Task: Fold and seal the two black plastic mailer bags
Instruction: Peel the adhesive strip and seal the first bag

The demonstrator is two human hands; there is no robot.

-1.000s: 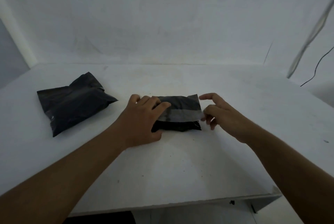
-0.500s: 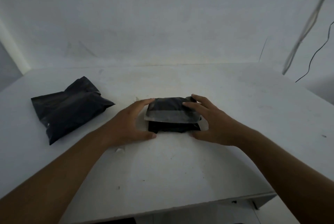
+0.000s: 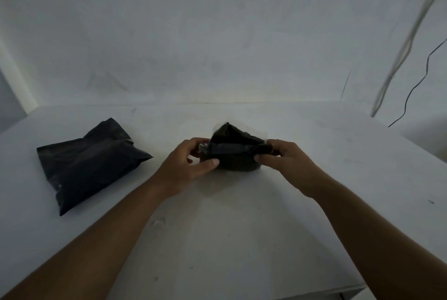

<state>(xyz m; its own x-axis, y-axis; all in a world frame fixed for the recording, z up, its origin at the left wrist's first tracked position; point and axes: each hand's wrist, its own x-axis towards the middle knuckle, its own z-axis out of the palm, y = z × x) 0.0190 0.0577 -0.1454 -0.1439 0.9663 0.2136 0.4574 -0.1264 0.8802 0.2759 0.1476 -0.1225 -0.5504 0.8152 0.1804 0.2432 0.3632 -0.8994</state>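
Note:
A small folded black mailer bag (image 3: 235, 152) sits at the middle of the white table (image 3: 229, 239), tilted up off the surface with its far edge raised. My left hand (image 3: 186, 166) pinches its left end between thumb and fingers. My right hand (image 3: 283, 161) grips its right end the same way. A folded band of the bag runs across between my two hands. A second, larger black mailer bag (image 3: 87, 164) lies flat at the left of the table, apart from both hands.
A white wall rises behind the table. A pale cord (image 3: 408, 40) and a thin black wire (image 3: 420, 79) hang at the right. The table's front right corner (image 3: 358, 290) is near my right forearm. A tiny scrap (image 3: 158, 223) lies beside my left forearm.
Both hands went from pressing flat on the small bag to gripping its two ends. The bag has been lifted and tipped up from the table.

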